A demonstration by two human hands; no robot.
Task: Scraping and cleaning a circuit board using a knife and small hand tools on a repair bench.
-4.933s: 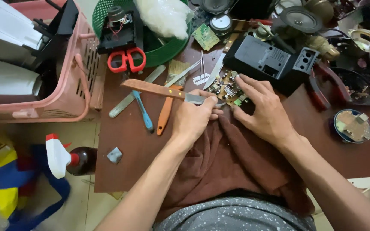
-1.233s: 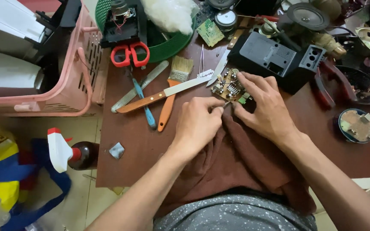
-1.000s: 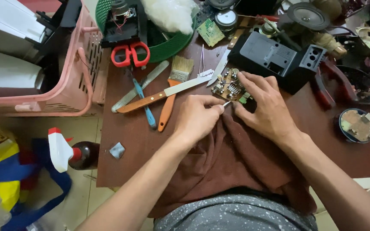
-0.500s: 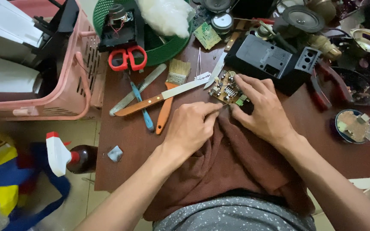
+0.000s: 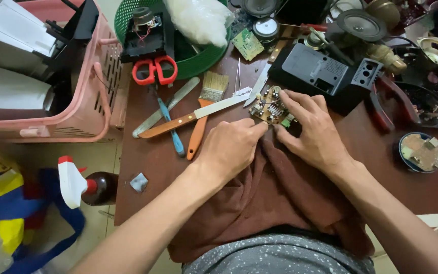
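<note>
A small circuit board (image 5: 268, 105) with several components lies at the far edge of a brown cloth (image 5: 280, 198) on the dark wooden table (image 5: 148, 162). My right hand (image 5: 311, 131) grips the board from its right side, fingers spread over its far and near edges. My left hand (image 5: 233, 148) rests on the cloth with its fingertips pinched together at the board's near left corner. A wooden-handled knife (image 5: 193, 115) lies just left of the board, with its blade tip close to it.
An orange-handled paintbrush (image 5: 206, 109), a blue-handled tool (image 5: 171, 127) and red scissors (image 5: 153, 70) lie to the left. Behind the board sits a black device case (image 5: 320, 71). A green basket (image 5: 128, 20), a pink basket (image 5: 84, 101), red pliers (image 5: 381, 104), a round tin (image 5: 421, 152) and a spray bottle (image 5: 84, 185) surround the work.
Almost five seconds ago my left hand held the knife at the board; the knife now lies on the table. Over the last second both hands stay at the board.
</note>
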